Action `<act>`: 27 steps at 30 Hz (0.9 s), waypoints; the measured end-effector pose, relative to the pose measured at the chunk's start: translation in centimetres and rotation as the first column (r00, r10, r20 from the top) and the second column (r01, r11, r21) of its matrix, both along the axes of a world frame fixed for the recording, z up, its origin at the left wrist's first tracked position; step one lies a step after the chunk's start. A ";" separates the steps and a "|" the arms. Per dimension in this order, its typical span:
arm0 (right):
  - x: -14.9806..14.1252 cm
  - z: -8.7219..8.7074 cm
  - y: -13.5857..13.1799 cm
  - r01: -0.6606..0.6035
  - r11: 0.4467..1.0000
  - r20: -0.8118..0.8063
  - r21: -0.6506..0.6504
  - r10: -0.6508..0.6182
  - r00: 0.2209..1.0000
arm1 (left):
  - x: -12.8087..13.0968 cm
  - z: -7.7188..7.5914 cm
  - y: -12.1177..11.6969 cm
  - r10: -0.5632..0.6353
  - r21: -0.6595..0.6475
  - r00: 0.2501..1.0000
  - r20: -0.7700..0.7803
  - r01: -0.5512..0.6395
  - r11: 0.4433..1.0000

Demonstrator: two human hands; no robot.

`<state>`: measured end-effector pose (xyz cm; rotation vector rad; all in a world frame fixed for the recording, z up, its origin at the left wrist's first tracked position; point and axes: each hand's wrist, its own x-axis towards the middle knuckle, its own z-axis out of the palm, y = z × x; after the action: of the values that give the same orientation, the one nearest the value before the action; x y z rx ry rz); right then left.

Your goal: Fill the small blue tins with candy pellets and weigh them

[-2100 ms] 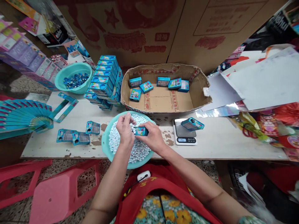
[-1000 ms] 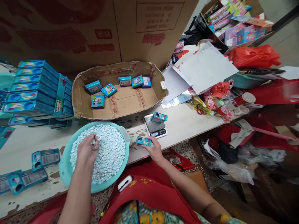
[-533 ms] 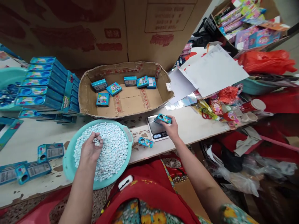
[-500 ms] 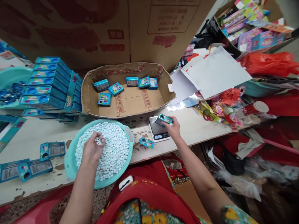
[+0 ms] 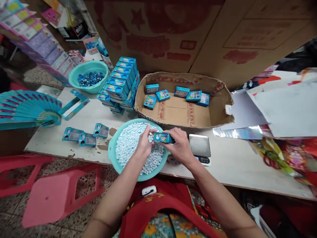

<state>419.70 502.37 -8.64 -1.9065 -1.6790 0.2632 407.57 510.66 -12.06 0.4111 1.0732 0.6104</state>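
Note:
My right hand (image 5: 181,146) grips a small blue candy box (image 5: 162,137) above the right side of a turquoise basin (image 5: 112,155). White, pale-blue-tinged candies (image 5: 128,142) fill the basin. With fingers closed around a few of these candies, my left hand (image 5: 145,142) is at the left end of the box, where a round opening shows. Just right of my right hand lies a digital scale (image 5: 199,145) with a bare metal plate; my wrist covers part of its display.
A low cardboard tray (image 5: 175,115) with several blue boxes stands behind the basin. Stacked blue boxes (image 5: 121,82) rise left of it, near another turquoise basin (image 5: 74,77) of shiny blue pieces. Several boxes (image 5: 87,139) lie at left. A pink stool (image 5: 47,198) stands below.
My right hand has carried the box from the scale leftward to the basin. My left hand has lifted candies up to the box's end. The view has turned left.

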 end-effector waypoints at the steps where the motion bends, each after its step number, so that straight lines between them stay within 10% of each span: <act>1: -0.4 0.1 0.2 -0.008 1.000 -0.004 0.016 0.008 1.000 | -0.5 -0.1 0.1 0.022 0.004 1.000 0.013 -0.022 1.000; 7: -1.0 1.1 0.2 0.030 0.997 -0.305 0.075 -0.006 0.952 | -3.5 -1.8 0.6 -0.039 0.304 0.989 -0.146 0.083 0.949; 11: -0.9 -0.2 0.0 0.220 0.974 -0.542 0.057 -0.155 0.826 | -5.7 -2.1 1.4 -0.188 0.590 0.843 -0.504 0.494 0.638; 19: -4.2 -1.8 0.9 0.122 0.990 -0.614 0.077 -0.050 0.787 | -6.9 3.9 1.4 -0.328 0.728 0.750 -0.575 0.652 0.214; 21: -4.1 -1.7 0.7 0.145 0.987 -0.616 0.071 -0.071 0.785 | -7.4 4.3 1.8 -0.211 0.705 0.736 -0.643 0.677 0.211; 24: -2.0 -2.1 -1.2 0.240 0.970 -0.570 0.043 -0.173 0.803 | -10.0 4.1 4.0 0.119 0.658 0.671 -0.732 0.652 0.376; 27: 1.4 -3.8 -5.0 0.415 0.910 -0.480 -0.012 -0.369 0.795 | -14.9 3.4 9.0 0.508 0.644 0.400 -0.763 0.548 0.535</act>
<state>421.11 497.38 -12.41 -1.8749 -0.9301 0.4330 392.64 519.71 -8.70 1.9109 1.7987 0.8995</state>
